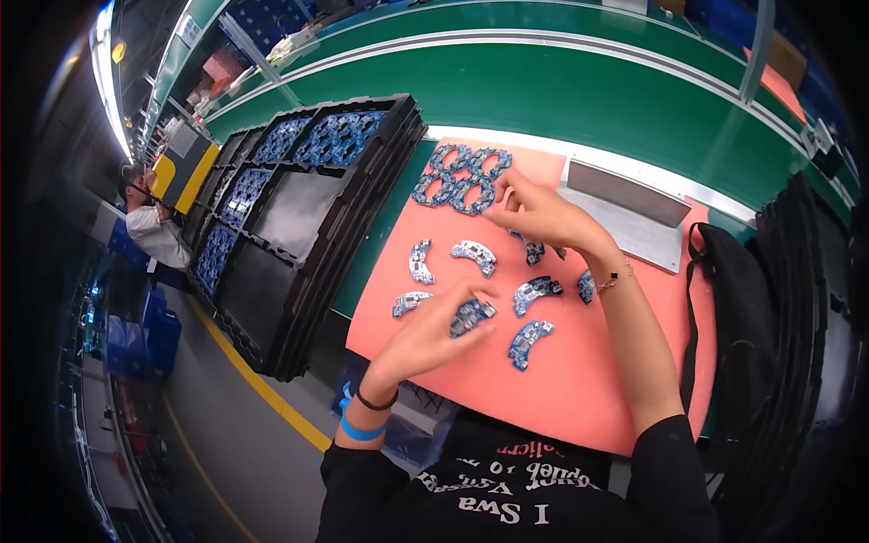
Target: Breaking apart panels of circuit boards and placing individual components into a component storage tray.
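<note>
My left hand (425, 337) is over the near left part of a pink foam mat (561, 398), its thumb and fingers closed around a small curved blue circuit board (472, 317). Farther off, my right hand (543, 213) reaches in from the right, thumb and fingers apart at the right edge of a joined panel of ring-shaped circuit boards (460, 178). Whether its fingertips touch the panel I cannot tell. Separate curved boards lie around my hands, such as one board (474, 257) between them and another board (530, 345) nearer me. My right hand and forearm partly cover others.
Left of the mat stands a black compartment tray (299, 262) with blue boards in several sections. A metal angle plate (625, 208) rests at the mat's far right, near a black bag (729, 308). Beyond runs a green belt (543, 90). A person (158, 222) stands far left.
</note>
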`<move>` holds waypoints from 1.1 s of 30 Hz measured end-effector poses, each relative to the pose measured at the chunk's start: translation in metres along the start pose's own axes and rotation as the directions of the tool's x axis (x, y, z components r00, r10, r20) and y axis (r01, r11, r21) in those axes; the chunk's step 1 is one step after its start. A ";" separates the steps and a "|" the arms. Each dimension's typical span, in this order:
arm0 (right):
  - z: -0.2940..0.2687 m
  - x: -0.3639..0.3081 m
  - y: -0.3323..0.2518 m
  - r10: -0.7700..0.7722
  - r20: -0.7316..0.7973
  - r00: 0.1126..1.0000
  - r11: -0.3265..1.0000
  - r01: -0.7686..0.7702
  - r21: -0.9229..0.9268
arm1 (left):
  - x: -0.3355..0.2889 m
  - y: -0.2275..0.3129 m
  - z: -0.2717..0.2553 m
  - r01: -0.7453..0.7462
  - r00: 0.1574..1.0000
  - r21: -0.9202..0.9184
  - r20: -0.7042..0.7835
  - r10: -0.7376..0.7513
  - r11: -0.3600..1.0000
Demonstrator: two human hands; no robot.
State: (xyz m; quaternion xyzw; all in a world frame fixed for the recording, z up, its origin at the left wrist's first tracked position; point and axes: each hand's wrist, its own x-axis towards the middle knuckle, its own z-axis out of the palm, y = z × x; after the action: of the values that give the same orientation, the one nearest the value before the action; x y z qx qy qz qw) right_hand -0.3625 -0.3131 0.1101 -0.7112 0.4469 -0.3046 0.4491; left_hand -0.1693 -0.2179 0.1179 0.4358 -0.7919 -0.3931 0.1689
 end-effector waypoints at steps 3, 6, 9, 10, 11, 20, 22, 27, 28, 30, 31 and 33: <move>0.004 -0.004 -0.009 -0.052 0.117 0.992 0.957 0.083 -0.279 | -0.004 -0.008 0.014 -0.203 0.978 -0.054 -0.057 0.200 0.978; 0.013 -0.004 -0.007 -0.121 0.261 0.958 0.952 0.186 -0.241 | -0.014 -0.008 0.020 -0.175 0.984 -0.020 -0.025 0.175 0.984; 0.018 -0.010 -0.020 -0.097 0.358 0.929 0.950 0.193 -0.244 | -0.025 -0.009 0.027 -0.212 0.976 0.044 0.056 0.210 0.976; 0.021 -0.010 -0.022 -0.139 0.377 0.916 0.930 0.252 -0.269 | -0.029 -0.009 0.029 -0.195 0.979 0.048 0.073 0.191 0.980; 0.024 -0.009 -0.027 -0.125 0.366 0.922 0.933 0.235 -0.273 | -0.032 -0.009 0.030 -0.177 0.981 0.052 0.089 0.172 0.983; 0.035 0.019 0.021 -0.427 0.048 0.903 0.611 0.328 -0.720 | -0.041 -0.011 0.032 -0.191 0.976 0.248 -0.056 0.211 0.950; 0.034 0.025 0.027 -0.438 0.093 0.894 0.667 0.393 -0.633 | -0.044 -0.012 0.029 -0.199 0.972 0.318 -0.055 0.228 0.927; 0.033 0.048 0.031 -0.417 -0.143 0.898 0.844 0.324 -0.428 | -0.046 -0.015 0.027 -0.184 0.961 0.278 -0.149 0.231 0.943; 0.031 0.054 0.032 -0.467 -0.251 0.847 0.828 0.320 -0.461 | -0.045 -0.016 0.027 -0.185 0.961 0.278 -0.149 0.233 0.943; 0.030 0.064 0.034 -0.475 -0.330 0.815 0.723 0.148 -0.675 | -0.043 -0.019 0.025 -0.206 0.952 0.255 -0.170 0.253 0.945; 0.030 0.069 0.035 -0.296 -0.408 0.864 0.745 -0.058 -0.664 | -0.043 -0.017 0.023 -0.208 0.951 0.258 -0.170 0.256 0.944; 0.030 0.077 0.039 -0.108 -0.406 0.907 0.739 -0.201 -0.644 | -0.045 -0.011 0.021 -0.077 0.983 0.129 -0.156 0.097 0.989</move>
State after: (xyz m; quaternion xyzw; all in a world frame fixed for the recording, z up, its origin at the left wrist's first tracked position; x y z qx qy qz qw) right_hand -0.3195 -0.3801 0.0650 -0.7309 0.6297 -0.2557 0.0634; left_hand -0.1503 -0.1744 0.0997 0.4408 -0.8164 -0.2994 0.2226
